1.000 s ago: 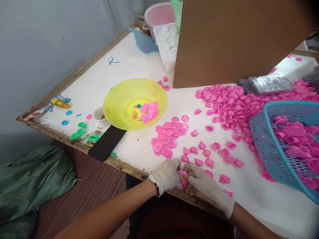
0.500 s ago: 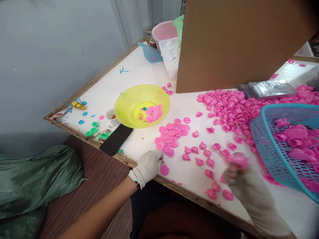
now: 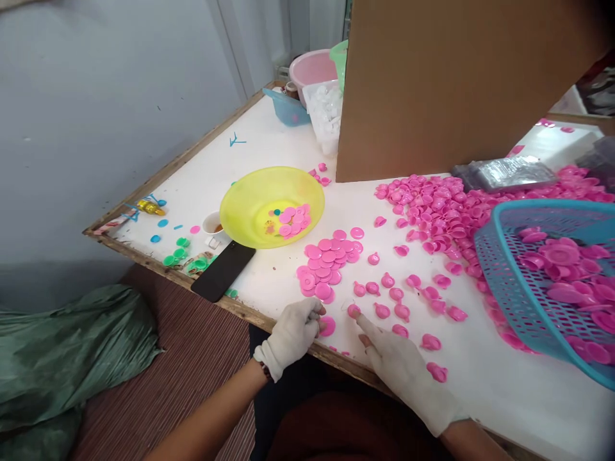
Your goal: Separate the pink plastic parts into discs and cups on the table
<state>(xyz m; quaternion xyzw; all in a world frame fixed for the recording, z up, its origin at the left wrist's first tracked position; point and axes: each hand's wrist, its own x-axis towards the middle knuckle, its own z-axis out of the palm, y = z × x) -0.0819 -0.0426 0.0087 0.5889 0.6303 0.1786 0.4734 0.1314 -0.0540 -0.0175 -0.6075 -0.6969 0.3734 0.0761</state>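
Observation:
My left hand, in a white glove with bare fingertips, is curled at the table's front edge. Its fingertips close on the rim of a pink toy saucer. Across from it, my gloved right hand stretches its index finger onto a small pink toy cup; the thumb stays apart. Loose pink cups are scattered beyond the right hand. A spread of overlapping pink saucers lies just past the left hand.
A yellow bowl holds some pink discs. Left of it are a black phone and a white cup. At right, a blue basket of pink pieces stands by a pink heap. A cardboard sheet rises behind.
My right hand has swung left from near the basket to a cup beside my left hand; the pink pieces it held are gone from it. My left hand has shifted slightly right.

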